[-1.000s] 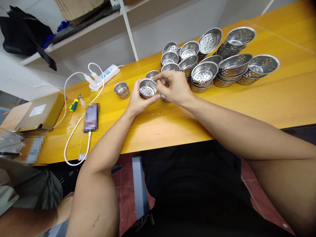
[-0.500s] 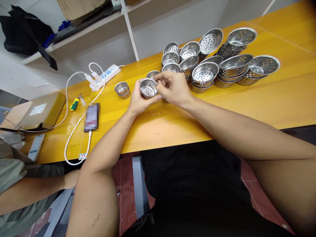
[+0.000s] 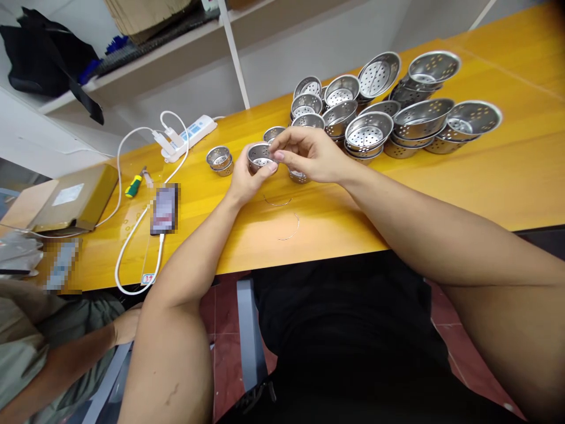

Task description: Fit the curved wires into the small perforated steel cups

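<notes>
My left hand [image 3: 244, 179] grips a small perforated metal cup [image 3: 260, 154] by its side, thumb along the near rim. At the cup's right edge is my right hand [image 3: 304, 152], its thumb and forefinger pinched together; what lies between them, if anything, is too small to make out. Partly under that hand stands another small cup [image 3: 298, 176], and behind both hands is one more [image 3: 272, 133]. Two thin curved wires [image 3: 277, 204] lie on the yellow table in front of the hands. A short stack of small cups [image 3: 219, 160] stands left of my left hand.
Several stacks of perforated metal cups [image 3: 368, 132] fill the back right. Left are a phone [image 3: 163, 210] on a white cable, a power strip [image 3: 194, 134], a green screwdriver [image 3: 133, 186] and a cardboard box [image 3: 75, 200]. A person's arm [image 3: 75, 359] is at lower left.
The held cup has tilted and shifted slightly left and up. My right hand has turned, its fingers reaching further forward over the rim. The person's arm at lower left has moved slightly.
</notes>
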Tool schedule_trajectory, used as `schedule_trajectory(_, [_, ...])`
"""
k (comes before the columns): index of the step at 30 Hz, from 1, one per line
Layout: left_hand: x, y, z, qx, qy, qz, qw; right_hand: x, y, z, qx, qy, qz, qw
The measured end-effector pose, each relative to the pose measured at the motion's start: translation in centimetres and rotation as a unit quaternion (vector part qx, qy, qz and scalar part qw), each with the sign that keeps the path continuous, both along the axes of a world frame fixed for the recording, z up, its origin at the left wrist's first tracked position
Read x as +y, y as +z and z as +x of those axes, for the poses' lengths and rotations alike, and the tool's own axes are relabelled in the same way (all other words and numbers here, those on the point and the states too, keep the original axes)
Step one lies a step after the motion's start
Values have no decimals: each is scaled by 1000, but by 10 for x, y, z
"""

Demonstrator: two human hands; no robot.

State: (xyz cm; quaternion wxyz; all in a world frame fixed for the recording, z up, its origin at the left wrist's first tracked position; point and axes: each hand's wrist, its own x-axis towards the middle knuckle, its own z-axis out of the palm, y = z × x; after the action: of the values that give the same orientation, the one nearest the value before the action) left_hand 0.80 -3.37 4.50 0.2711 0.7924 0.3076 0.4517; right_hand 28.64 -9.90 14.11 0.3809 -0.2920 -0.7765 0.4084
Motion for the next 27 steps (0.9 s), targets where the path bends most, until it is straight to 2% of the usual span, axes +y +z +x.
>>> schedule_trajectory(4, [2, -5, 0, 2, -32, 19, 999, 0, -1, -4, 58, -20, -18, 998])
schedule_trajectory(9, [1, -10, 5, 20, -20, 55, 998, -2, 2, -8, 54, -40, -44, 997])
schedule_trajectory(15, [-13, 1, 12, 38, 9, 37, 999, 0, 2, -5, 49, -25, -37, 998])
schedule_trajectory(19, [-18, 7, 14, 42, 3, 32, 999, 1, -1, -7, 60, -27, -50, 997])
schedule_trajectory(24, [-13, 1, 13, 8, -9, 30, 999, 5, -9, -12, 131, -12, -15, 991])
schedule_trajectory(27, [-7, -3, 10, -6, -13, 36, 999, 5, -13, -10, 122, -51, 18, 991])
